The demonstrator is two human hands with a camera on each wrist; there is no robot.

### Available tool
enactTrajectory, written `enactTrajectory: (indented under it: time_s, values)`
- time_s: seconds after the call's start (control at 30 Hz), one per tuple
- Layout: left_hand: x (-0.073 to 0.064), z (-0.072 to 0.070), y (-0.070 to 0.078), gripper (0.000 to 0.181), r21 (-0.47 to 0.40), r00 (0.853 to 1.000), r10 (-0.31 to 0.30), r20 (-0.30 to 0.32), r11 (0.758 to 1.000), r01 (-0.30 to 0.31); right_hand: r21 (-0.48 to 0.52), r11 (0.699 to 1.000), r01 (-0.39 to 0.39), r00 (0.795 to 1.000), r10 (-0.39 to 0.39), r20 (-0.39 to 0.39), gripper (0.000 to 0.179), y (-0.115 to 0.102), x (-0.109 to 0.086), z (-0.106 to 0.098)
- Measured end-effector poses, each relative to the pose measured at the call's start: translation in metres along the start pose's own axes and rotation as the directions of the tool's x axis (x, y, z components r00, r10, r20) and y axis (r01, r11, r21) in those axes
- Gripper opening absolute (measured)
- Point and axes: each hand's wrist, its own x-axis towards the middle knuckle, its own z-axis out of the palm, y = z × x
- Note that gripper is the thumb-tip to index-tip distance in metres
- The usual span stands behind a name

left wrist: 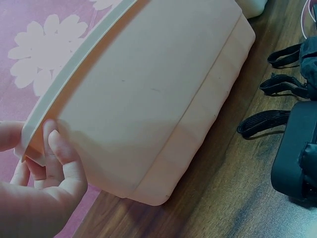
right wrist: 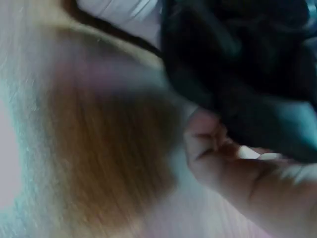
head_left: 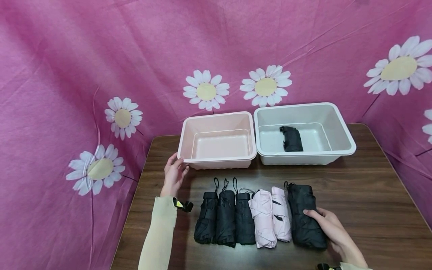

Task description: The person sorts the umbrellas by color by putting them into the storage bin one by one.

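Observation:
My left hand [head_left: 173, 175] pinches the near left corner of a pink plastic bin [head_left: 219, 164]. In the left wrist view, fingers [left wrist: 64, 158] curl under the bin's rim. At the right end of a row of folded umbrellas, my right hand [head_left: 334, 228] grips a thick black umbrella [head_left: 303, 210], thumb on top and the other fingers mostly hidden at its right side. That umbrella looks dark and blurred in the right wrist view. Left of it lie two pale pink umbrellas [head_left: 263, 221], then three black umbrellas [head_left: 226, 219] with wrist loops pointing away from me.
A pale grey-white bin [head_left: 300, 159] stands right of the pink one, with a small black folded item [head_left: 292, 139] inside. Both bins sit at the back of a dark wood table [head_left: 378, 195], before a pink curtain [head_left: 236, 41] with white daisies.

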Motion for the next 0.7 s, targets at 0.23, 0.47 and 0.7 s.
enactTrajectory:
  time_s: [0.23, 0.47, 0.7]
  values:
    - [0.000, -0.001, 0.000, 0.027, -0.007, 1.000, 0.001, 0.009, 1.000, -0.001, 0.117, 0.993, 0.000, 1.000, -0.004, 0.028, 0.066, -0.008, -0.003, -0.002]
    - [0.000, -0.001, -0.001, 0.029, 0.000, 1.000, -0.002, 0.003, 1.000, 0.002, 0.198, 0.976, 0.087, 0.993, -0.102, 0.066, 0.069, -0.015, -0.007, -0.005]
    - [0.000, -0.001, 0.000, 0.028, 0.009, 1.000, -0.005, 0.004, 1.000, 0.005, 0.339, 0.920, 0.196, 0.959, -0.251, 0.129, 0.046, -0.015, -0.010, -0.005]
